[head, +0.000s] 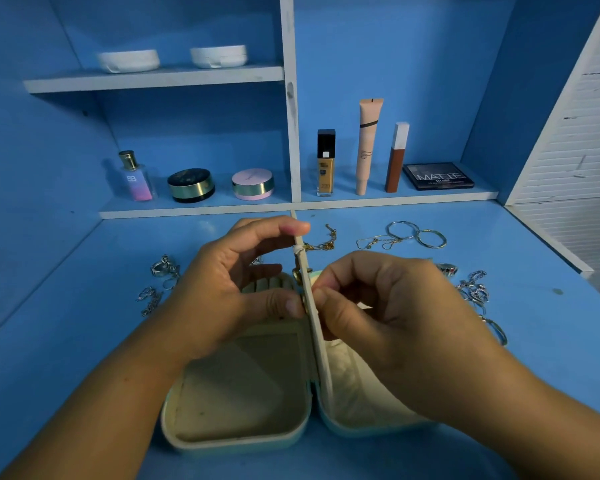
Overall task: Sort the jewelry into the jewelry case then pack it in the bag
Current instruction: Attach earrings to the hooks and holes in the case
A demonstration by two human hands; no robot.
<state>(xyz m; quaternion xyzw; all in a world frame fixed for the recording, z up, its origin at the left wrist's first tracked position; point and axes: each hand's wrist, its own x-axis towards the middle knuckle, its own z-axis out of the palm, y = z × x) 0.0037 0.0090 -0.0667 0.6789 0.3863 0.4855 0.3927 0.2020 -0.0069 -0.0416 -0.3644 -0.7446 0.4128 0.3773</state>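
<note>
**Open case on the bench, head view.** The pale mint, rounded jewelry case with cream lining [236, 445] is lying open on the blue bench [66, 341], directly in front of you, both halves facing up. A cream divider flap [314, 327] is standing upright along the hinge between the halves.

Your left hand [222, 296] is holding this flap from the left: the forefinger is curling onto its upper edge and the thumb is pressing lower down. Your right hand [395, 306] is narrowed to a pinch, with thumb and forefinger meeting against the flap's right face. You cannot tell whether a small piece is lying between them. A small gold piece [297, 274] is showing at the flap's left face.

Loose jewelry is lying on the bench around the case:
- a gold chain [323, 242] just behind the flap
- two thin silver hoops [418, 233] further right
- tangled silver pieces [161, 271] to the left
- more silver pieces [475, 289] to the right
</note>
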